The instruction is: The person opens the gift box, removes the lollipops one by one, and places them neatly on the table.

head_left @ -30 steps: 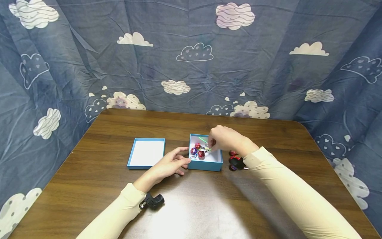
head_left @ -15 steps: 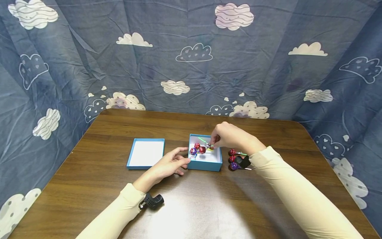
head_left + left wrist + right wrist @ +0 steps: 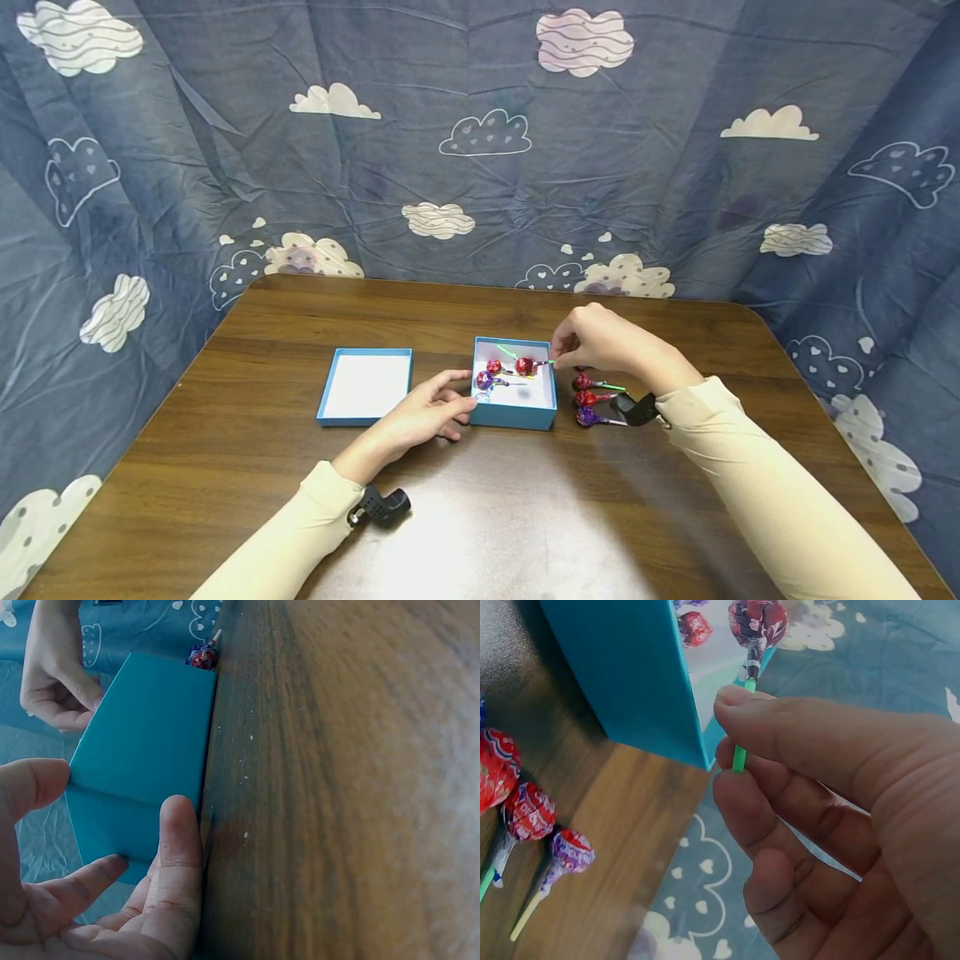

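In the head view, my right hand (image 3: 600,337) is at the right rim of a blue box (image 3: 514,417). Thumb and fingers pinch the green stick of a dark red lollipop (image 3: 757,622), whose wrapped head hangs over the box. Inside the box lie a red lollipop (image 3: 493,367), a purple-blue lollipop (image 3: 484,381) and a green stick (image 3: 506,352). My left hand (image 3: 420,412) rests with extended fingers against the box's left side. The left wrist view shows its fingertips touching the blue wall (image 3: 142,735).
A shallow blue lid (image 3: 367,383) with a white inside lies left of the box. Right of the box is a column of several lollipops on the wooden table (image 3: 480,533), among them a purple one (image 3: 587,417). A patterned curtain (image 3: 450,167) stands behind the table.
My right hand has moved right from inside the box to its right rim, bringing the dark red lollipop along, raised. More of the lollipops on the table show. My left hand stays put.
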A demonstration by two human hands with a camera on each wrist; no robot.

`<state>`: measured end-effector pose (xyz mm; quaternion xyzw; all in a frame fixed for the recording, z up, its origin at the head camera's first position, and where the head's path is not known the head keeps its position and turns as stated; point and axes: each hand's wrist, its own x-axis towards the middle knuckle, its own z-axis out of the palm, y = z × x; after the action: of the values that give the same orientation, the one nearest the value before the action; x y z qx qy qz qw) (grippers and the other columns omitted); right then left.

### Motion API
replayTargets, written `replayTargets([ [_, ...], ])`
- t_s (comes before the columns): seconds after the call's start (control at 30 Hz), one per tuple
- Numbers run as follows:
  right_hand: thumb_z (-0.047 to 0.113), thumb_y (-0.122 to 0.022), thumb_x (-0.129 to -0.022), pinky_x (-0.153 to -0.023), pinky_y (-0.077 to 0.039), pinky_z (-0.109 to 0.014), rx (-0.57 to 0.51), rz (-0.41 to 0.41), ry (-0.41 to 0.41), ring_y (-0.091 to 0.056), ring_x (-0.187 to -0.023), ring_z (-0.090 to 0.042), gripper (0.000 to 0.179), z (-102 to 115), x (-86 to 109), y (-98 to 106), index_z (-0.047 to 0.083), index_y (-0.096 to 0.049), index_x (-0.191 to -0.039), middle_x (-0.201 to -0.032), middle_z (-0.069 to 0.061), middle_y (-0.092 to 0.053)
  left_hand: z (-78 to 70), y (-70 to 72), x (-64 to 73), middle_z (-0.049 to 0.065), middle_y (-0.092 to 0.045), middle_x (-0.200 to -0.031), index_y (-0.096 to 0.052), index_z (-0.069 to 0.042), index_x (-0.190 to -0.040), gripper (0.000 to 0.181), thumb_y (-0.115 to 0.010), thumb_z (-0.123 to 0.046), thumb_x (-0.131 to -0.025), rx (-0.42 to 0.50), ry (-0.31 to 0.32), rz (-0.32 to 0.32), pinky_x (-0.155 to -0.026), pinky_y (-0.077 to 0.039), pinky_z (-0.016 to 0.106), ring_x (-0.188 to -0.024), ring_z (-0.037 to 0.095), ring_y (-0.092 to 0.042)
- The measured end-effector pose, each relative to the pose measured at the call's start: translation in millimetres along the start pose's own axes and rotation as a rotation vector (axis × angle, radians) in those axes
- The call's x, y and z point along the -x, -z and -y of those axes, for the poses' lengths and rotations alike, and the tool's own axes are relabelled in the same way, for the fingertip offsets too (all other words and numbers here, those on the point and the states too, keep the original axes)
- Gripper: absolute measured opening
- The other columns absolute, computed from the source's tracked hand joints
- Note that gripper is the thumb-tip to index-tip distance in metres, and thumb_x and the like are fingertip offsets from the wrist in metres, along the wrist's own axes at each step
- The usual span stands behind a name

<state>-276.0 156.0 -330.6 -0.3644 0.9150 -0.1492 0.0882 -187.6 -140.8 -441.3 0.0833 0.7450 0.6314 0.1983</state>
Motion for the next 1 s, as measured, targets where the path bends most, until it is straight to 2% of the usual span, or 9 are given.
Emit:
replayTargets([
  [0.3,0.010,-0.087,-0.088,-0.067,-0.056,-0.023,-0.096,-0.043,-0.057,-0.064,-0.070,-0.005,0.009,-11.9,21.1,2.8,0.016,-0.081,-0.083,-0.075,0.007,-0.075,-1.1,-0.5,1.0,0.015,-0.068,-0.113,-0.041,-0.006,-0.162,0.062,-0.065,-0.025,-0.108,0.000,-0.001,-0.001,-0.081,-0.066,0.032,-0.097,0.019,-0.070],
  [0.57,0.007,-0.086,-0.088,-0.065,-0.055,-0.020,-0.197,-0.042,-0.096,-0.068,-0.072,-0.010,0.008,-25.0,41.0,-0.5,0.014,-0.082,-0.086,-0.080,-0.001,-0.079,-0.7,-1.7,0.6,0.014,-0.068,-0.112,-0.041,-0.006,-0.161,0.062,-0.066,-0.025,-0.108,0.002,-0.002,-0.005,-0.081,-0.066,0.032,-0.098,0.019,-0.070],
  [0.77,0.010,-0.087,-0.089,-0.063,-0.053,-0.020,-0.206,-0.034,-0.108,-0.065,-0.069,-0.007,0.009,-28.0,53.2,-4.5,0.016,-0.082,-0.084,-0.078,0.003,-0.078,1.5,-2.8,1.0,0.015,-0.069,-0.114,-0.041,-0.006,-0.162,0.062,-0.065,-0.025,-0.108,0.010,0.000,-0.008,-0.082,-0.066,0.031,-0.100,0.018,-0.070],
  [1.0,0.014,-0.087,-0.089,-0.067,-0.055,-0.021,-0.238,-0.013,-0.169,-0.069,-0.073,-0.013,0.007,-28.9,68.9,-11.0,0.016,-0.082,-0.085,-0.077,0.004,-0.077,1.8,-3.1,0.6,0.014,-0.069,-0.115,-0.039,-0.006,-0.163,0.064,-0.066,-0.027,-0.108,0.006,-0.004,-0.001,-0.084,-0.066,0.032,-0.102,0.018,-0.069],
])
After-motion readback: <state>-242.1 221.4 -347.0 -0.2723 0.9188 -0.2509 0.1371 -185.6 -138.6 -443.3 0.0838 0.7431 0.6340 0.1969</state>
